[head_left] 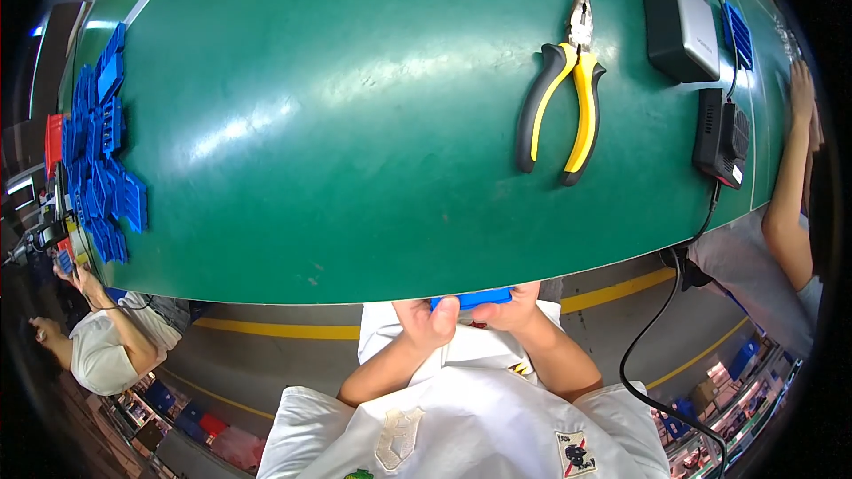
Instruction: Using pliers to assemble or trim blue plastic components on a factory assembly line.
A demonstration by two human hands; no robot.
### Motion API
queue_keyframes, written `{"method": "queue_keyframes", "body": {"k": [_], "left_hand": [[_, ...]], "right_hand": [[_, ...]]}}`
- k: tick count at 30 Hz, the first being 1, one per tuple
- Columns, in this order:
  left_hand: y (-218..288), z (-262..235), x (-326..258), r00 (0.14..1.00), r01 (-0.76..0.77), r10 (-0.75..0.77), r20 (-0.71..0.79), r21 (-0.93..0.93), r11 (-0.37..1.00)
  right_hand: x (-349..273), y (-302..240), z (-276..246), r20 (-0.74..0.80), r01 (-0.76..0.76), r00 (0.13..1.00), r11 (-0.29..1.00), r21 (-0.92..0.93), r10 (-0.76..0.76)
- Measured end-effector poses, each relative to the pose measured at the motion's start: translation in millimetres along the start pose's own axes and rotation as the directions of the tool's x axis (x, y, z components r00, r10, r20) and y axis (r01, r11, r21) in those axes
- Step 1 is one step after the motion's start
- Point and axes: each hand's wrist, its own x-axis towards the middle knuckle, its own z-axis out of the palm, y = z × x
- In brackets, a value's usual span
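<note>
Just below the table's near edge, a blue plastic piece (472,299) is held between both of my hands. My left hand (429,321) grips its left end with the thumb on top. On its right end, my right hand (512,310) is closed with the thumb pressed toward the middle. The table edge and my thumbs hide part of the piece, so its full shape does not show. Similar blue plastic pieces (99,151) lie heaped at the table's left side. Pliers (577,80) with yellow and black handles rest on the green table (355,177), handles spread apart.
A grey and black box-shaped device (679,13) stands at the far right. Nearer lies a black adapter (721,137), its cable (635,346) hanging over the edge. Another blue piece (737,35) lies beyond. One person (115,346) is at left, another person's arm (788,186) at right.
</note>
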Motion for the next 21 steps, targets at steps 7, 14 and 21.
{"method": "queue_keyframes", "body": {"k": [7, 14, 21], "left_hand": [[-10.4, -18.6, -10.9, 0.99, 0.076, -0.075, 0.12, -0.008, 0.997], [-0.1, -32.6, -6.3, 0.928, 0.058, -0.083, 0.363, 0.08, 0.995], [10.4, -12.9, -3.6, 0.938, 0.178, -0.136, 0.32, -0.108, 0.978]], "right_hand": [[-0.1, -7.3, -3.6, 0.132, -0.103, 0.984, 0.989, -0.108, 0.117], [1.9, -31.8, -3.1, 0.176, -0.153, 0.968, 0.975, -0.163, 0.181], [-5.9, -36.2, 6.3, 0.045, -0.287, 0.956, 0.957, -0.037, 0.288]]}}
